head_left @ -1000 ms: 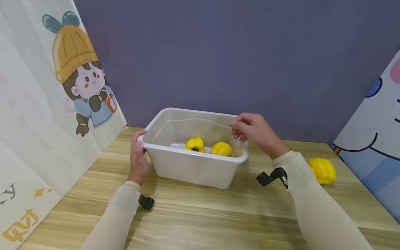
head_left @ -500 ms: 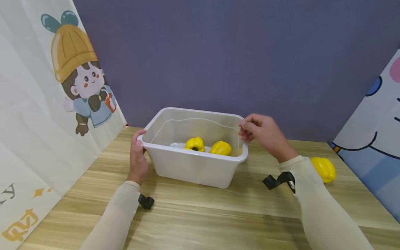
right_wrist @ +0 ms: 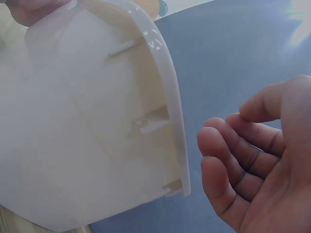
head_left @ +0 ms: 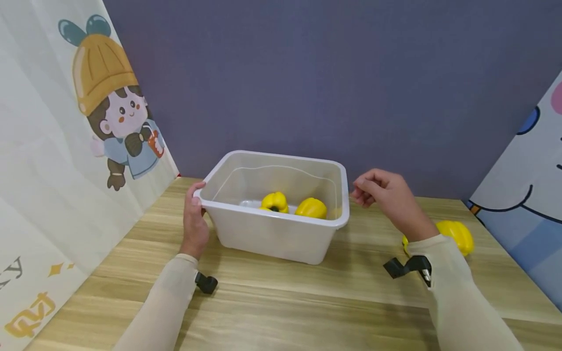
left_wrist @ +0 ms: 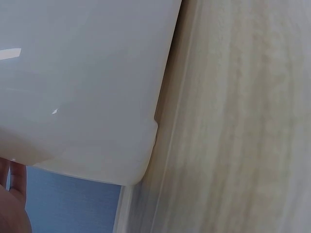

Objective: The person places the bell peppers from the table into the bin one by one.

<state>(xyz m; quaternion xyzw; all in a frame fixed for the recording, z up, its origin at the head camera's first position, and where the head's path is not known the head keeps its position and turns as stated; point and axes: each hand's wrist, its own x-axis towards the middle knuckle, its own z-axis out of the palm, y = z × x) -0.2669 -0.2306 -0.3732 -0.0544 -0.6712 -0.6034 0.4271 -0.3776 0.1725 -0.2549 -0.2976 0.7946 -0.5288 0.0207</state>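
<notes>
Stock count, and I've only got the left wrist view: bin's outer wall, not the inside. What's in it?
Observer: Two yellow peppers inside the white bin.
Operator: Right hand touching it?
Observer: No, the right wrist view shows a gap between its fingers and the rim.
Operator: Any more outside?
Observer: Yes, yellow pepper shows on the tabletop, either side of the right sleeve. Can't tell if that's one or two.
</notes>
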